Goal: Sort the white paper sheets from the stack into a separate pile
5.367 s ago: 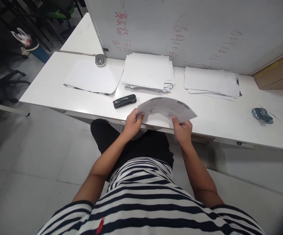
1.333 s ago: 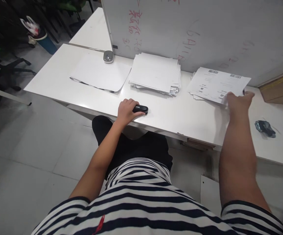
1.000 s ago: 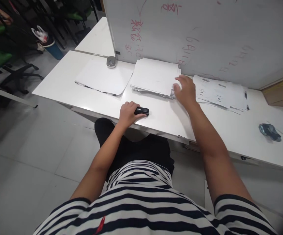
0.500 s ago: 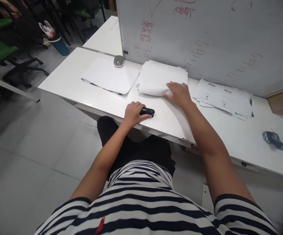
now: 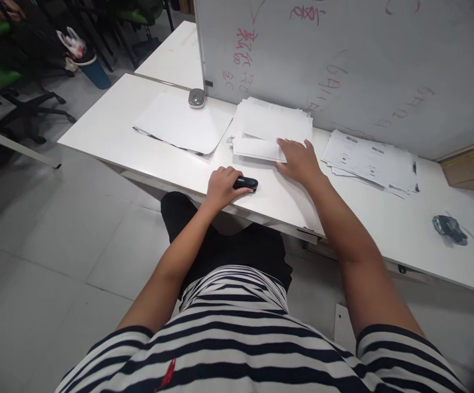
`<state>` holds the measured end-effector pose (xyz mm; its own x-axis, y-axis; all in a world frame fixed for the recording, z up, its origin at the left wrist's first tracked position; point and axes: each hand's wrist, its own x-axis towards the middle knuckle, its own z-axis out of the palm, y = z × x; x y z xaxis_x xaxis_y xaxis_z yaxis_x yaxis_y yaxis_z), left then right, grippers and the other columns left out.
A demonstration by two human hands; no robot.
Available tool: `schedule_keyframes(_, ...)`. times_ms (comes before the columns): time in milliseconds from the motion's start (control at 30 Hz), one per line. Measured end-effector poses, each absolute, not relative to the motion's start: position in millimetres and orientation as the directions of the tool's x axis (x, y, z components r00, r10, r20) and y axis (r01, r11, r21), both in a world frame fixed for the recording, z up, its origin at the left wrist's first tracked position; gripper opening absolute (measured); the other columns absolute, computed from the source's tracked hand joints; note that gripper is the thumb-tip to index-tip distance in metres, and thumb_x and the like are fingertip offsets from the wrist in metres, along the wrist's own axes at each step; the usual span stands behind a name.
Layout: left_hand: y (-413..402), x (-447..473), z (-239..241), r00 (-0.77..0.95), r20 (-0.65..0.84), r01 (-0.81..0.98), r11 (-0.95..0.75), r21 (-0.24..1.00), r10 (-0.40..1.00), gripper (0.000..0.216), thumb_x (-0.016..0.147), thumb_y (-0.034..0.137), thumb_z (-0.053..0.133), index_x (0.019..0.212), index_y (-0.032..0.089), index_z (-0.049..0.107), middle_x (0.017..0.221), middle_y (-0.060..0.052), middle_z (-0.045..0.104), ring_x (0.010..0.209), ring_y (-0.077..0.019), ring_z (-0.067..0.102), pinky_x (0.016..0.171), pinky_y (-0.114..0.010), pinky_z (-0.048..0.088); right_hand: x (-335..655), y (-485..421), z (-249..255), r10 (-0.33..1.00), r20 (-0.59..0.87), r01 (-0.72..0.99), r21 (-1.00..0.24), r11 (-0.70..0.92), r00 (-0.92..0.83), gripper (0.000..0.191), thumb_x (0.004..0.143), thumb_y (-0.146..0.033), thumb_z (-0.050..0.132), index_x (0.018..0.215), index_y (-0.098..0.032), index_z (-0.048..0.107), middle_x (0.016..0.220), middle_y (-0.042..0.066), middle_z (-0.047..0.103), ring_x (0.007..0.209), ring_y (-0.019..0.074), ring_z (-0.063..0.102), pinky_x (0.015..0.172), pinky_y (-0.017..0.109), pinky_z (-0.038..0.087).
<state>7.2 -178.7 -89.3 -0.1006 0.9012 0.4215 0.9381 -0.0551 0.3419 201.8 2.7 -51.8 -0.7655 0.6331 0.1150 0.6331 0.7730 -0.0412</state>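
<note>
My left hand (image 5: 221, 188) is wrapped round a black stapler (image 5: 246, 183) near the front edge of the white table. Beyond it lies a thick, uneven stack of white paper (image 5: 278, 117). My right hand (image 5: 300, 158) is at the stack's front right corner, fingers on top and thumb at the edge, gripping the paper sheets (image 5: 259, 148) there. Those sheets sit slightly out of line with the ones behind. How many are between the fingers is hidden.
White sheets with a dark edge (image 5: 179, 123) lie at the left, beside a grey rounded device (image 5: 196, 98). Printed pages (image 5: 370, 161) are at the right, then a dark teal object (image 5: 450, 229) and a cardboard box (image 5: 472, 166). A whiteboard (image 5: 368, 60) stands behind.
The top sheets at my right hand have slid toward me, showing a step between them and the paper behind. My left hand stays on the stapler. The view has shifted slightly.
</note>
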Motion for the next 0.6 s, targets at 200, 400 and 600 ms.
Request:
schedule_keyframes(200, -178.9, 7.2, -89.1, -0.091, 0.433, 0.937, -0.070, 0.343, 0.897, 0.049, 0.077, 0.066, 0.058, 0.096, 0.021, 0.062, 0.092, -0.009, 0.063, 0.085, -0.0249, 0.051, 0.072, -0.037, 0.036, 204.4, -5.9, -44.2, 0.627, 0.118, 0.626, -0.048, 0.778, -0.770, 0.066, 0.086, -0.033, 0.044, 0.147, -0.013, 0.029, 0.139, 0.018, 0.049, 0.127, 0.0344, 0.043, 0.108, 0.057, 0.025)
schedule_keyframes(400, -179.1, 7.4, -88.1, -0.096, 0.423, 0.939, -0.059, 0.340, 0.901, 0.049, 0.077, 0.066, 0.057, 0.096, 0.021, 0.062, 0.093, -0.010, 0.063, 0.086, -0.0254, 0.052, 0.072, -0.037, 0.035, 204.9, -9.8, -40.2, 0.637, 0.140, 0.638, -0.048, 0.769, -0.758, 0.067, 0.085, -0.030, 0.041, 0.147, -0.011, 0.027, 0.140, 0.020, 0.046, 0.119, 0.0371, 0.049, 0.097, 0.051, 0.037)
schedule_keyframes(600, -178.6, 7.2, -90.1, -0.108, 0.420, 0.929, -0.059, 0.366, 0.901, 0.050, 0.077, 0.066, 0.058, 0.098, 0.020, 0.062, 0.093, -0.009, 0.062, 0.086, -0.0252, 0.051, 0.072, -0.036, 0.035, 207.2, -5.9, -46.1, 0.665, 0.178, 0.675, -0.005, 0.738, -0.726, 0.060, 0.083, -0.019, 0.042, 0.142, -0.010, 0.038, 0.124, 0.019, 0.059, 0.106, 0.0344, 0.056, 0.088, 0.045, 0.040)
